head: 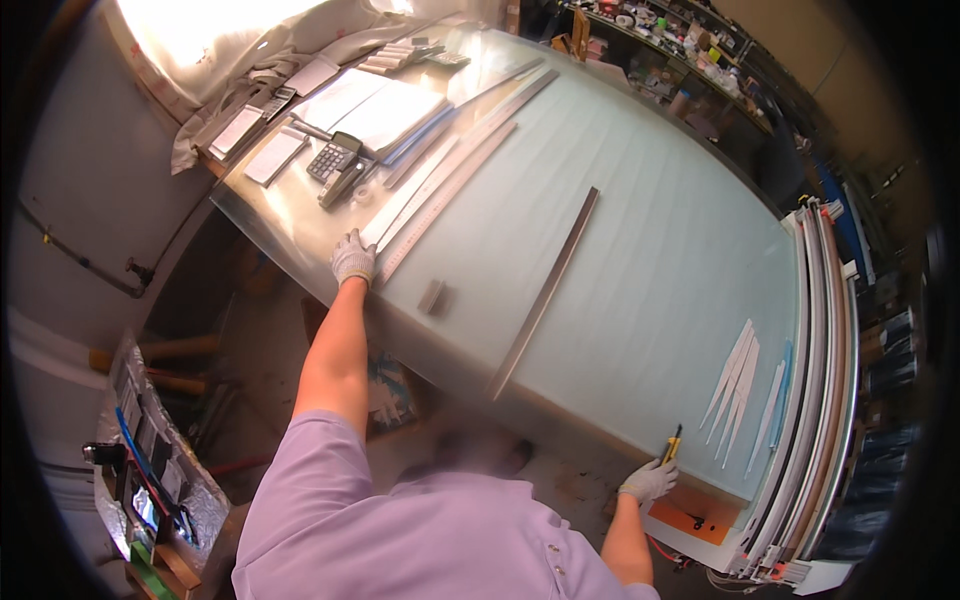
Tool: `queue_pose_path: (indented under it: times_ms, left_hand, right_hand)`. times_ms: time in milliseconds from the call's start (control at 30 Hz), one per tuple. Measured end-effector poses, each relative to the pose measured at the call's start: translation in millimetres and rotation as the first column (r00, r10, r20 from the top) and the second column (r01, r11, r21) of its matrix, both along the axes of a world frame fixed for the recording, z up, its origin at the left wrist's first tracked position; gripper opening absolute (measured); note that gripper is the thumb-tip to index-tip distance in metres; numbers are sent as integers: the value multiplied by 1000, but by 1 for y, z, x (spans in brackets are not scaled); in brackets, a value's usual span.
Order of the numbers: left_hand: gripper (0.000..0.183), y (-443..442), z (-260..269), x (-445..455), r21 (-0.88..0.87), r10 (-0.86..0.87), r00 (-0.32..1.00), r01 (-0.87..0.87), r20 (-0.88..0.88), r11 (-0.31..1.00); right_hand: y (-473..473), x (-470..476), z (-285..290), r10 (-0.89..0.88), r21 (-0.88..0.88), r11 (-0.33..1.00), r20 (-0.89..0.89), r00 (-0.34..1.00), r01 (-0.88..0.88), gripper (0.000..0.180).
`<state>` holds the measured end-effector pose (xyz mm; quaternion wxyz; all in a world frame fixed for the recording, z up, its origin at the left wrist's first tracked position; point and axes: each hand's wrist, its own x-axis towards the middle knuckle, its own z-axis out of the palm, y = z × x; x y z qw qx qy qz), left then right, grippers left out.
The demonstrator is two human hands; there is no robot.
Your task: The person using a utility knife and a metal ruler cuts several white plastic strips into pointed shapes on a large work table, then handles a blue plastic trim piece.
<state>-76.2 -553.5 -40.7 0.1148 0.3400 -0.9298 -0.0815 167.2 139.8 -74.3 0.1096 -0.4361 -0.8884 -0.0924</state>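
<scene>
My left hand, in a pale knitted glove, rests with its fingers spread on the near end of a white strip at the table's left part. Beside it lies a long ruler. At the near right edge my right hand, also gloved, is closed around a yellow-and-black utility knife, its dark tip pointing away from me. A long dark, narrow bar lies across the middle of the glass-like tabletop. A small brown block sits between the ruler and the bar.
A calculator, a stapler, a roll of tape and an open book lie at the left. Pointed white strips lie at the right, beside long rolls on a rack. Cluttered shelves stand beyond the table.
</scene>
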Motion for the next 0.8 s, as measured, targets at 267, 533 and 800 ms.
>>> queue_pose_path:
  times_ms: [267, 533, 800]
  left_hand:
    - [42, 11, 26, -40, 49, 147, 971, -159, 191, 986]
    - [33, 47, 18, -34, 897, 136, 898, 386, -419, 213]
    - [19, 281, 138, 102, 707, 28, 712, 692, -702, 146]
  right_hand:
    - [-46, 2, 11, 95, -97, 990, -91, 991, -104, 49]
    - [-54, 4, 13, 109, -74, 990, -165, 980, -123, 51]
    - [-103, -55, 94, 275, -379, 789, -488, 829, -484, 64]
